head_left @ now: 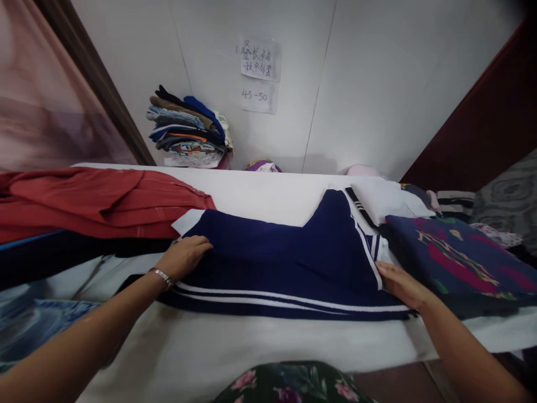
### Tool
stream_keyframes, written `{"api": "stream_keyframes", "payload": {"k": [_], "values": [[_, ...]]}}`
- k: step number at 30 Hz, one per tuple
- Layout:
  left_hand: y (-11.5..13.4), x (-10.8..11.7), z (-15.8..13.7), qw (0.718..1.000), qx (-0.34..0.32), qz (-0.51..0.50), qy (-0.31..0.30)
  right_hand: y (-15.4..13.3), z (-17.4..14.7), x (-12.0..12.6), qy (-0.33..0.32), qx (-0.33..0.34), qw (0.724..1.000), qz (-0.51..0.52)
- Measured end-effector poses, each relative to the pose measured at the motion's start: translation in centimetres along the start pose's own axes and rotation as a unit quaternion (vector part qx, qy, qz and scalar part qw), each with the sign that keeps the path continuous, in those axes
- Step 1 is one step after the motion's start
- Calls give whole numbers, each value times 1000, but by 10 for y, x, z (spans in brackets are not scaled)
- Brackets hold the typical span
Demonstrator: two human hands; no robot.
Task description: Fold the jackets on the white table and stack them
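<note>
A navy garment with white striped edging lies folded lengthwise across the white-covered table, its right part widening away from me. At its left end, beside a white trim piece, my left hand is closed on the cloth, a bracelet at the wrist. My right hand rests at the striped right end, fingers stretched out and touching the white edge; its thumb is hidden. The garment's underside cannot be seen.
Red clothing lies at the left, above dark cloth and blue denim. A folded patterned navy garment sits at the right. Behind the table rises a clothes stack. Handwritten papers hang on the wall.
</note>
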State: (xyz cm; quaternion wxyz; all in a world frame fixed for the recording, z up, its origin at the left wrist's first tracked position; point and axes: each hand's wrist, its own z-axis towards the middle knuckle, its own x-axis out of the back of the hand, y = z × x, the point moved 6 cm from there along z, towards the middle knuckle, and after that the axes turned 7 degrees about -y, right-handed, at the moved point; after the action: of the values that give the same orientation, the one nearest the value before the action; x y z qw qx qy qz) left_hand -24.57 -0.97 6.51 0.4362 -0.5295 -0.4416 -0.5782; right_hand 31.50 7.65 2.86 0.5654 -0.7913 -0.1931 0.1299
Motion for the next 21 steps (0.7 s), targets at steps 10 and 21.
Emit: {"api": "stream_keyframes", "payload": {"k": [10, 21], "values": [[15, 22, 13, 996, 0, 72, 48, -35, 22, -2, 141, 21, 983, 115], [56, -6, -16, 996, -16, 80, -30, 25, -5, 25, 129, -54, 982, 124]]}}
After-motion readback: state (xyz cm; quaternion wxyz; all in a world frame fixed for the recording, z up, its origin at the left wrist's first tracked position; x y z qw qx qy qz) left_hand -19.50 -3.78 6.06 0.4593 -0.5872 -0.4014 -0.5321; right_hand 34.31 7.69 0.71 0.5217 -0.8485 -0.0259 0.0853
